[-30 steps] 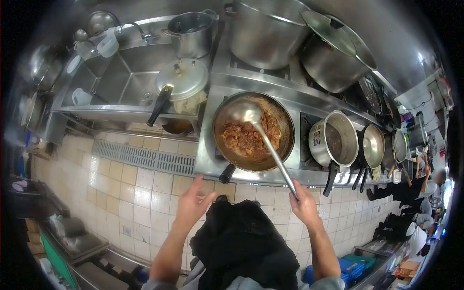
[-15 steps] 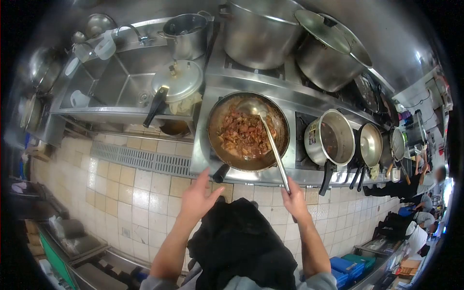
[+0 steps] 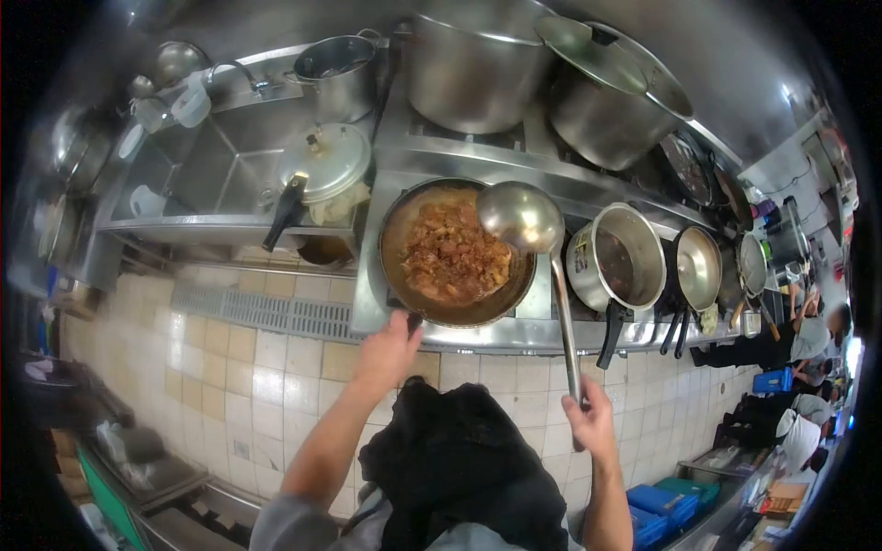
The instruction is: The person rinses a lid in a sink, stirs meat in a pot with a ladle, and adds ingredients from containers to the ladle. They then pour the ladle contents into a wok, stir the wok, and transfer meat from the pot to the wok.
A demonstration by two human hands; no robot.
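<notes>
A dark frying pan point(image 3: 397, 294) sits on the stove, with chopped meat in brown sauce point(image 3: 455, 250) inside it. My left hand point(image 3: 388, 351) is closed around the pan's short black handle, which it mostly hides. In my right hand point(image 3: 593, 418) is the long handle of a steel ladle point(image 3: 520, 217). The ladle's bowl is raised, its rounded underside facing me, and it covers the pan's upper right rim.
Right of the pan stand a steel pot point(image 3: 602, 262) with dark contents and a shallow pan point(image 3: 700, 268). Large stockpots point(image 3: 478, 73) line the back. On the left are a pressure cooker point(image 3: 323, 163) and a sink point(image 3: 216, 151). Other people point(image 3: 799, 344) are at far right.
My left hand has gone from open beside the pan to gripping its handle. The ladle has come up out of the food and moved right, its bowl turned over.
</notes>
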